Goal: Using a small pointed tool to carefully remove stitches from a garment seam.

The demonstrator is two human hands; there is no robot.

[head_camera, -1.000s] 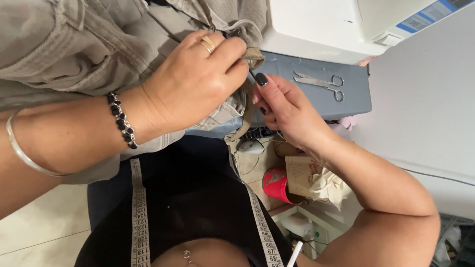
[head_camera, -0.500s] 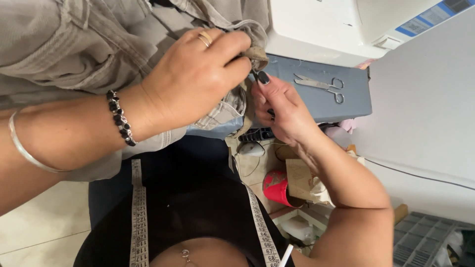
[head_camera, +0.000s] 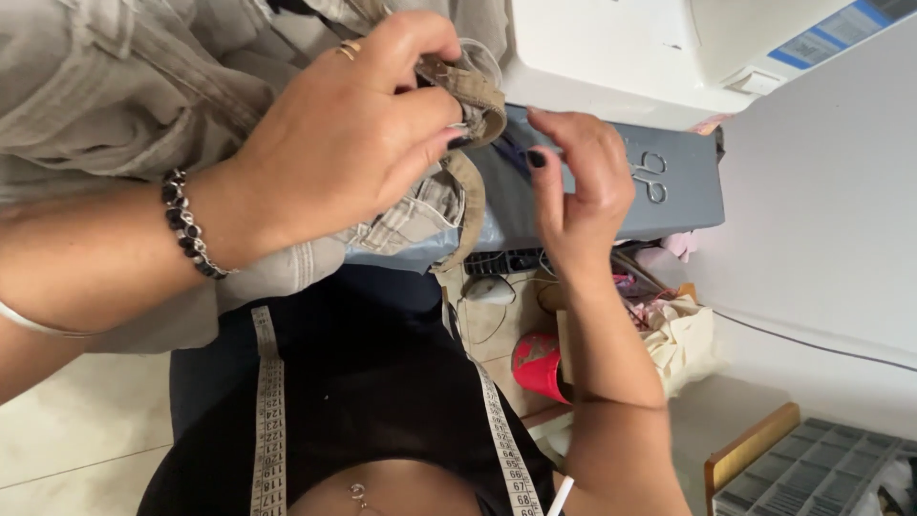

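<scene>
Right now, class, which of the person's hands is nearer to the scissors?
Right. The right hand is open just beside the scissors; the left hand pinches the beige cloth farther off.

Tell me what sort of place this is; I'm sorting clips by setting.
Likely a home sewing or tailoring workspace. A white sewing machine sits on the table, small scissors lie beside it, a measuring tape hangs round the person's neck, and the left hand grips a beige garment.
</scene>
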